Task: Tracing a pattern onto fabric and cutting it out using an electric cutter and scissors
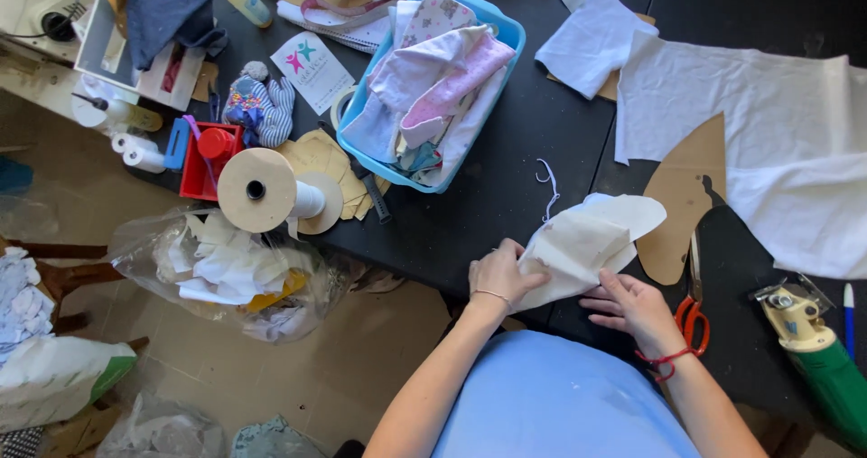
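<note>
A stack of cream-white cut fabric pieces (591, 241) lies on the black table (506, 178) near its front edge. My left hand (501, 273) grips the left corner of that stack, fingers pinched on the cloth. My right hand (632, 304) rests flat under the stack's lower edge, fingers spread and touching the fabric. A red cord is tied round my right wrist. Orange-handled scissors (694, 309) lie just right of my right hand, beside a brown cardboard pattern (691, 196).
A blue basket (506, 33) of folded cloth stands at the back. White fabric (786, 142) spreads at right, a green electric cutter (817, 354) and a pen by it. A large thread spool (262, 190) and red box sit left; a plastic bag of scraps (226, 268) hangs below.
</note>
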